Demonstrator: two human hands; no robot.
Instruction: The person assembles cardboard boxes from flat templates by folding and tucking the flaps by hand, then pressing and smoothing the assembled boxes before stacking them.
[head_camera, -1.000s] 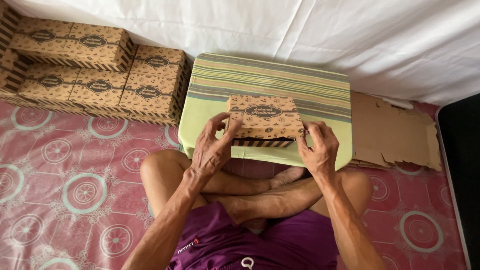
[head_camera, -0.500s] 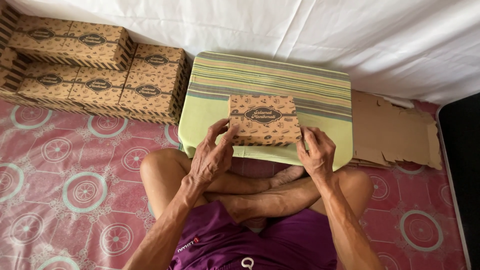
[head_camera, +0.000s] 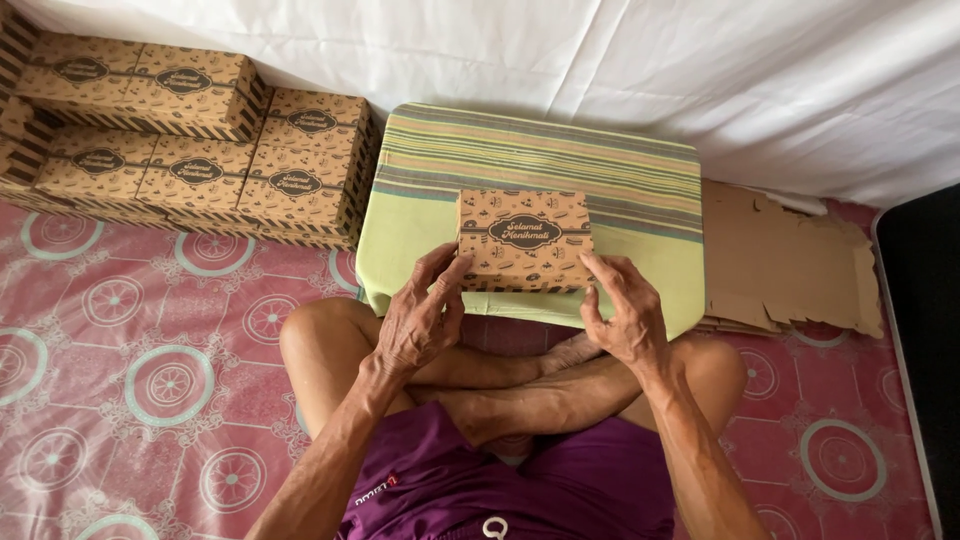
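A closed brown cardboard box (head_camera: 524, 238) with a dark oval label and a striped edge lies on a low table covered in green striped cloth (head_camera: 640, 185). My left hand (head_camera: 420, 318) presses its fingertips against the box's near left corner. My right hand (head_camera: 622, 312) touches the near right corner with its fingers spread. Neither hand wraps around the box. I sit cross-legged right behind the table.
Several matching closed boxes (head_camera: 200, 140) are stacked in rows at the back left on the pink patterned floor mat (head_camera: 130, 370). A pile of flat unfolded cardboard (head_camera: 785, 260) lies right of the table. White cloth (head_camera: 600, 60) hangs behind.
The box's front flap has been shut and the box now lies flat and closed, slightly nearer the table's front. Both hands slid from holding its sides to its near corners.
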